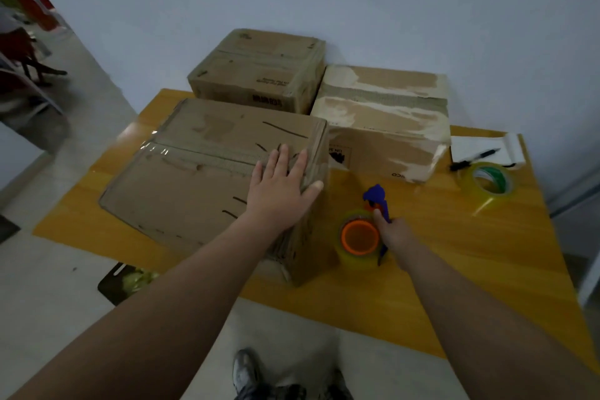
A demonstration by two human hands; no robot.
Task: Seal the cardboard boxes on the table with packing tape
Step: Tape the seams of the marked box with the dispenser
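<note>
Left hand: the left hand (279, 185) lies flat on top of the large brown cardboard box (194, 178), near its right edge. The fingers are straight and a little spread, and the thumb reaches over the edge.
Left grip: wide, holding nothing, palm pressed to the cardboard.
Right hand: the right hand (394, 234) is just beside the same box's right wall.
Right grip: closed round the handle of the blue plastic tape dispenser (376, 196).
Dispenser: it carries a roll of clear yellowish tape on an orange hub (360, 235). Whether the roll touches the bench cannot be told.
Near box: at the front left of the yellow wooden bench (454, 253), flaps down. Glossy clear tape shows at the left end of its centre seam.
Far boxes: a smaller brown cardboard box (259, 68) stands behind it against the wall. A torn cardboard box with white patches (383, 120) stands to the right, beside both.
Spare roll: a loose clear tape roll with a green core (490, 187) lies near the right edge of the bench.
Pen: a black pen (474, 159) lies across a white sheet of paper (487, 148), just behind the spare roll.
</note>
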